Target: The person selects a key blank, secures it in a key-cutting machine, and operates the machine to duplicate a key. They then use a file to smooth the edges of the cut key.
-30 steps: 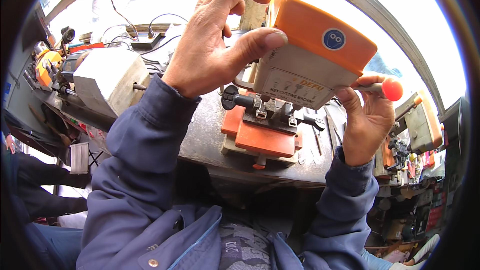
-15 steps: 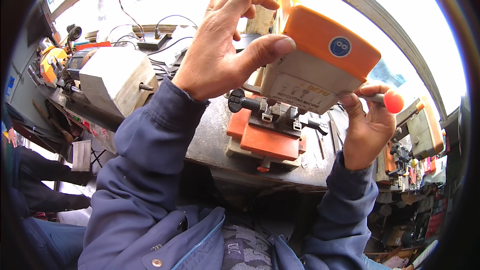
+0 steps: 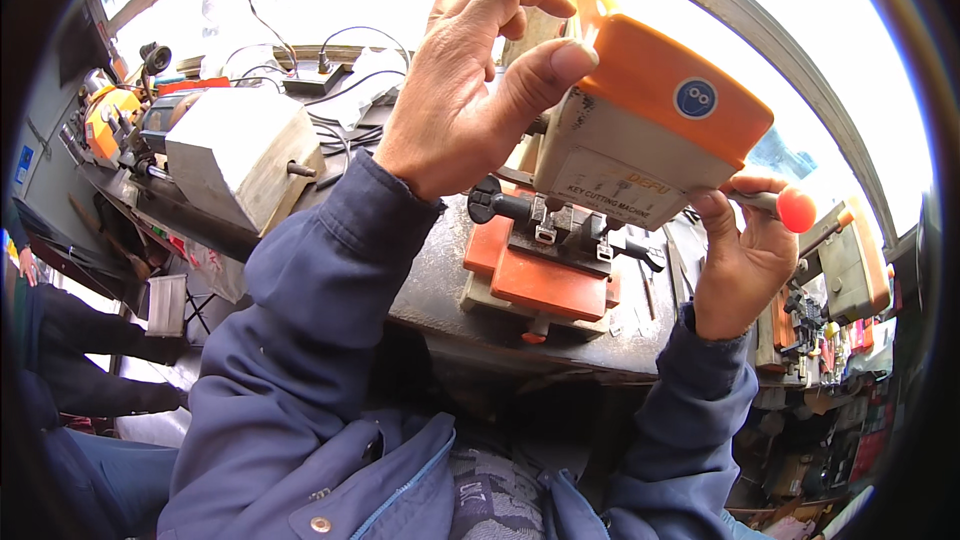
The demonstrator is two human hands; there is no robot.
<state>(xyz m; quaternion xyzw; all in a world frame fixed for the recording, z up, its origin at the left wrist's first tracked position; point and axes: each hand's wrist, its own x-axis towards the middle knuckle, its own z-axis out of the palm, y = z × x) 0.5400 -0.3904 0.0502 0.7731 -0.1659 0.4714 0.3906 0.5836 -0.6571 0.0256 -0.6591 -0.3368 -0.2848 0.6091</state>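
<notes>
A key cutting machine with a grey body (image 3: 600,165) and an orange top cover (image 3: 690,65) stands in front of me. At the cover's left edge is my left hand (image 3: 470,90); its thumb and forefinger close in on that edge from either side, with the other fingers curled. My right hand (image 3: 745,250) wraps round a lever at the machine's lower right, whose red ball knob (image 3: 796,210) sticks out beyond the fingers. Below the body are two key clamps (image 3: 565,225) with black wing knobs (image 3: 484,199), above an orange carriage (image 3: 550,285). I cannot make out a key in the clamps.
On the left, another machine with a pale boxy housing (image 3: 240,145) stands on the bench (image 3: 430,290). Black cables and a power strip (image 3: 315,80) lie behind it. A third machine (image 3: 850,265) is at the right. Someone's legs (image 3: 100,340) show at the far left.
My left thumb has moved up along the cover's edge, closer to the forefinger. My right hand stays on the lever. The whole view has shifted slightly.
</notes>
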